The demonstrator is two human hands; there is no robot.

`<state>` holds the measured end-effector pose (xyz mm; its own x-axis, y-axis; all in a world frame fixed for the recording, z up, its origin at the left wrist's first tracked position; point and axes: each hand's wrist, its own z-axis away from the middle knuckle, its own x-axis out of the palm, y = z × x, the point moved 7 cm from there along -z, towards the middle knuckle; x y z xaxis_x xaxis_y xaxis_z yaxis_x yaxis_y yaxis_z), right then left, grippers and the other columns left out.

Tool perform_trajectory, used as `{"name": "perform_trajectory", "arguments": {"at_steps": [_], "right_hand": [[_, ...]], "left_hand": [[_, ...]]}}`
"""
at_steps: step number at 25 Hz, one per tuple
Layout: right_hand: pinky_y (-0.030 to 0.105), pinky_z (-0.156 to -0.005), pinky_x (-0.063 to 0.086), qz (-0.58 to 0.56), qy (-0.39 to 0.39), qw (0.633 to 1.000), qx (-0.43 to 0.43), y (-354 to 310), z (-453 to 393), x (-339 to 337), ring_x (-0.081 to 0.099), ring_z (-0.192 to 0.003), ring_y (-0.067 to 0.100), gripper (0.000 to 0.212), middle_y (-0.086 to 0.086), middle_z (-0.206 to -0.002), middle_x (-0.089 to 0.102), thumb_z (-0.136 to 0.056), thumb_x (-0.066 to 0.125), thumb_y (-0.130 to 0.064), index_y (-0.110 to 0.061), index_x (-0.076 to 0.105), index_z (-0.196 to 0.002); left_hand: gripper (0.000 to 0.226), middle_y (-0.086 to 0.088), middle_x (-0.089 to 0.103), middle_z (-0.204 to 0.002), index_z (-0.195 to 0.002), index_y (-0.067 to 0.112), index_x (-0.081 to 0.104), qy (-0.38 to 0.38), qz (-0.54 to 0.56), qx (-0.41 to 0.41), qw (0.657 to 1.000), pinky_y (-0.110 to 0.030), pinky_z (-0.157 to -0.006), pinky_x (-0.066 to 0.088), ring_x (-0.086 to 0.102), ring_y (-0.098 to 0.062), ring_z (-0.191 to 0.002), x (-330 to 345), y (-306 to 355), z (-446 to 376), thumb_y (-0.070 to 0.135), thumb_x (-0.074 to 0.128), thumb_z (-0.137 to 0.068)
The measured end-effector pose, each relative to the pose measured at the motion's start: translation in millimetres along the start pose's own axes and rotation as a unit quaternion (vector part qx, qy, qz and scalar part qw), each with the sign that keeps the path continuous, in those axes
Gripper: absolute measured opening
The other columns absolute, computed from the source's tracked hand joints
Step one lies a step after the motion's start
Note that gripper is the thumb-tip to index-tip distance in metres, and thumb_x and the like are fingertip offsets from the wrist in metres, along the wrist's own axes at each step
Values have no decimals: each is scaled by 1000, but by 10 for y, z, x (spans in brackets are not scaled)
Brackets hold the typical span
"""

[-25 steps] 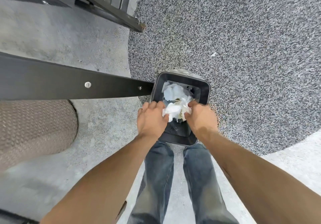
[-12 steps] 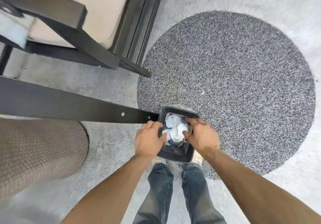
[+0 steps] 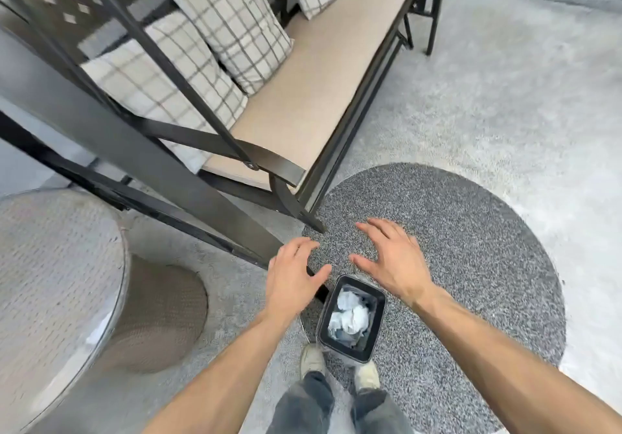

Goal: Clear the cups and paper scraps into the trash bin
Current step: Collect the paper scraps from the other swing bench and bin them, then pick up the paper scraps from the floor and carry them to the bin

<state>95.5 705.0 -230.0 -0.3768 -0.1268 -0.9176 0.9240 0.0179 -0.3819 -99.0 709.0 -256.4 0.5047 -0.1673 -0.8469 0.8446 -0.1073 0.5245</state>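
Hands above trash bin (image 3: 323, 312), both spread and holding nothing: left hand (image 3: 292, 278), right hand (image 3: 392, 260). Crumpled paper scraps (image 3: 350, 317) inside bin. No readable writing.

Both bare arms reach out in front of the person. The left hand (image 3: 292, 277) is held palm down, fingers loose and a little bent, thumb out to the side, holding nothing. The right hand (image 3: 392, 258) is palm down too, fingers spread wide and nearly straight. The hands are apart.
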Motion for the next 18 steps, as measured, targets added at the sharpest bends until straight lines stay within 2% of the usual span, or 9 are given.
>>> {"name": "perform_trajectory", "arguments": {"at_steps": [3,6,10,14,18], "right_hand": [[50,-110,22,21,31,996,-77,-504,-79,-512,22,-143,15,66,-9,-153,32,-83,50,-65,-41,32,-141],[49,-109,26,34,47,987,-148,-921,-119,-840,20,-143,13,68,-11,-152,33,-82,50,-68,-41,31,-142],[47,-109,28,55,46,960,-271,-1496,11,-1018,19,-144,15,72,-9,-152,34,-80,53,-66,-38,31,-143],[44,-108,27,38,42,916,-396,-2172,378,-992,24,-142,19,74,-6,-151,36,-78,57,-65,-37,36,-142],[44,-109,26,6,1,863,-505,-2906,972,-751,18,-145,17,73,-8,-153,33,-79,56,-66,-38,34,-143]], "left_hand": [[55,11,46,-142,-129,34,53,66,11,-4,998,-45,-107,36,39,-12,-132,-616,58,277,58,57,-81],[64,8,40,-150,-137,33,48,130,-30,-26,991,-45,-110,32,34,-15,-139,-1075,56,596,62,54,-81],[72,4,35,-155,-144,33,40,199,-84,-97,972,-45,-112,31,31,-20,-142,-1495,-47,1234,64,55,-81],[77,-1,37,-154,-144,31,42,285,-108,-201,931,-48,-111,32,36,-23,-140,-1806,-174,2184,66,59,-78],[80,-3,34,-155,-145,30,40,343,-132,-306,878,-49,-112,29,32,-25,-141,-2055,-224,3248,69,58,-77]]}}
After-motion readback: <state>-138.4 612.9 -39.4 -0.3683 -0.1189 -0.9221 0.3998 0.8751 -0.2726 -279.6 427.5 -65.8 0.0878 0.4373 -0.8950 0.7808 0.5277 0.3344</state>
